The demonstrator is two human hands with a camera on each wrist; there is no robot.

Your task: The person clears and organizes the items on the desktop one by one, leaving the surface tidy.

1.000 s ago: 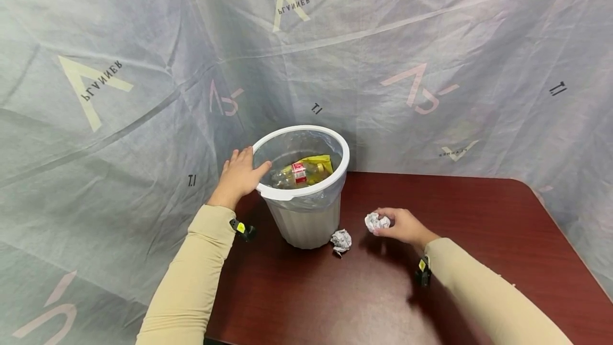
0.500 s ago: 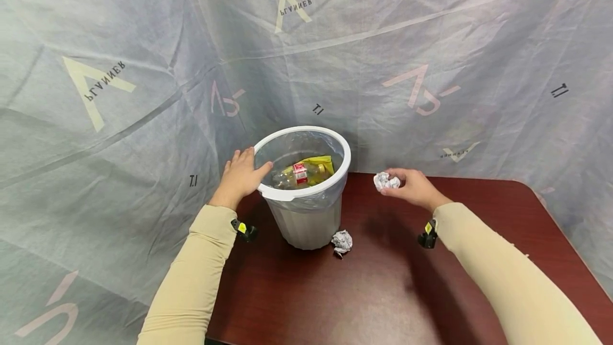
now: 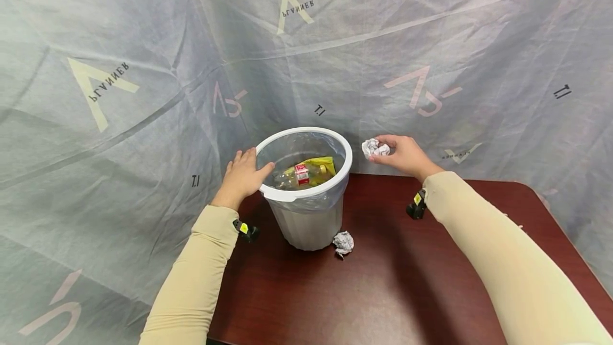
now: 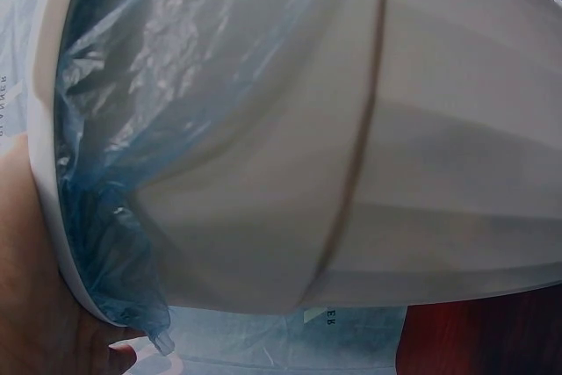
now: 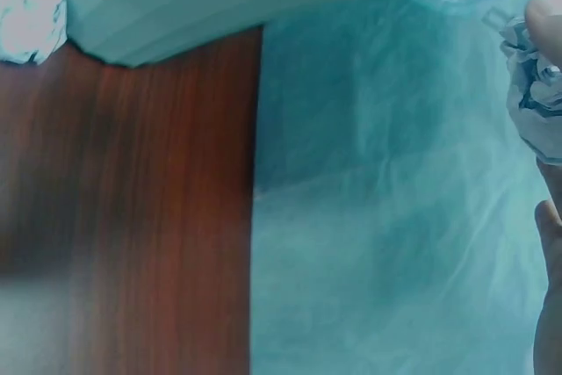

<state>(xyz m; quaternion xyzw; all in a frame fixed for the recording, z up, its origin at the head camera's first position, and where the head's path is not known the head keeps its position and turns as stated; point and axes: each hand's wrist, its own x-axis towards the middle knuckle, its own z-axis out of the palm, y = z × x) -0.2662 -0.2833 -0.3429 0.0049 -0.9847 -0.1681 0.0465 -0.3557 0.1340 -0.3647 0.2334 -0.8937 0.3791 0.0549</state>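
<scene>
A ribbed grey trash can (image 3: 313, 222) with a white rim and a clear bag liner stands on the table. Inside lie a plastic bottle (image 3: 303, 173) with a red label and a yellow wrapper (image 3: 328, 163). My left hand (image 3: 241, 177) holds the rim on its left side, thumb over the edge and fingers along the outside; the left wrist view shows fingertips below the rim (image 4: 44, 129). My right hand (image 3: 404, 156) pinches a crumpled paper ball (image 3: 375, 149), raised to the right of the rim and apart from it. The right wrist view shows this ball only partly.
A second crumpled paper ball (image 3: 343, 244) lies on the dark red table (image 3: 345, 302) at the right foot of the can. Grey printed fabric (image 3: 397, 31) hangs close behind and to the left.
My right hand has lifted its paper ball from low over the table to about rim height, now closer to the can. The left hand stays at the rim.
</scene>
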